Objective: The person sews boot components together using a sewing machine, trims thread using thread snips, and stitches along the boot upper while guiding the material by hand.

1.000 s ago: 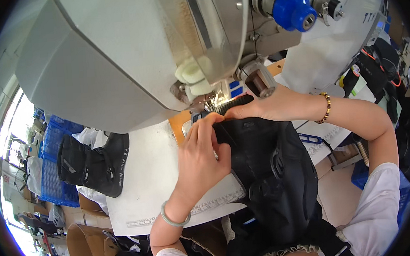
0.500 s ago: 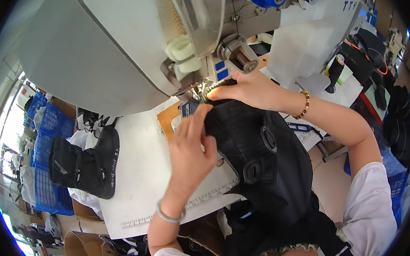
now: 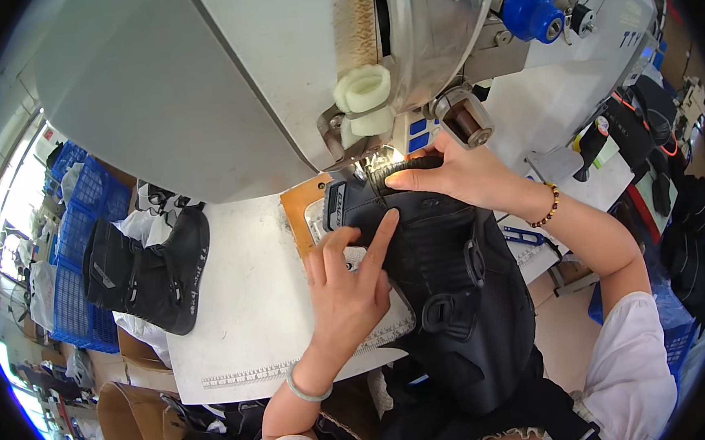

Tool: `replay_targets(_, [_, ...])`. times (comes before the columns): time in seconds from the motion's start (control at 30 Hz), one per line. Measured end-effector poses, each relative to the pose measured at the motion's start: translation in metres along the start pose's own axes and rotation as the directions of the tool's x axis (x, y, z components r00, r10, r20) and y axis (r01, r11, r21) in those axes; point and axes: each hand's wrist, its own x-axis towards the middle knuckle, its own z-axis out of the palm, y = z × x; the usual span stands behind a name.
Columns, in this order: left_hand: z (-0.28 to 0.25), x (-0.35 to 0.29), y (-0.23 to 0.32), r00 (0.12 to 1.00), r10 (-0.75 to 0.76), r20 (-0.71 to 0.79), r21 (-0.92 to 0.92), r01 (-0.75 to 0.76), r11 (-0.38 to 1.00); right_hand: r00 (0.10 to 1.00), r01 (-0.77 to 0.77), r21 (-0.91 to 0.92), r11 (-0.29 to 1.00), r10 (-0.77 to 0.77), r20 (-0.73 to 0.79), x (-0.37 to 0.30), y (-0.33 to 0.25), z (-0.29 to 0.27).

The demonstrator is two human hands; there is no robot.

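A black boot upper (image 3: 433,259) with ribbed panels and buckle-like loops lies at the sewing machine (image 3: 381,157), its far edge under the lit needle area and the rest hanging toward me. My right hand (image 3: 456,176) grips its ribbed collar edge just right of the needle, thumb on top and the other fingers partly hidden behind. My left hand (image 3: 347,282) is open, index finger stretched out with its tip against the upper; the other fingers are bent and apart. Left of that hand, a grey label patch (image 3: 337,205) shows on the upper's edge.
A black boot (image 3: 148,271) with white handwriting lies at the left of the white table (image 3: 240,301). Blue crates (image 3: 77,251) stand beyond it, a cardboard box (image 3: 134,423) below. A blue tool (image 3: 525,236) lies on the right. A ruler strip (image 3: 253,376) runs along the front edge.
My left hand has drawn back slightly toward me, its index finger now extended on the upper. The upper has turned a little, exposing the label patch. My head view has shifted.
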Motion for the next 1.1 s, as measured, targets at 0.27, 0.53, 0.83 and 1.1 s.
replay_targets(0.27, [0.013, 0.008, -0.009, 0.993, 0.117, -0.003, 0.176, -0.115, 0.978, 0.999, 0.006, -0.077, 0.997, -0.002, 0.046, 0.011, 0.006, 0.002])
replay_targets(0.53, [0.019, 0.017, -0.006, 0.984, 0.092, -0.155, -0.014, -0.095, 0.995, 0.978, -0.207, 0.064, 0.976, 0.206, 0.019, 0.011, 0.006, 0.002])
replay_targets(0.83, [0.017, 0.022, -0.001, 0.971, 0.149, -0.186, 0.081, -0.136, 0.987, 0.968, -0.249, 0.374, 0.893, 0.223, 0.112, 0.015, -0.004, -0.001])
replay_targets(1.1, [0.026, 0.024, -0.014, 0.922, 0.246, -0.301, 0.125, -0.217, 0.968, 0.985, -0.161, 0.24, 0.957, 0.173, -0.027, 0.009, -0.011, 0.0])
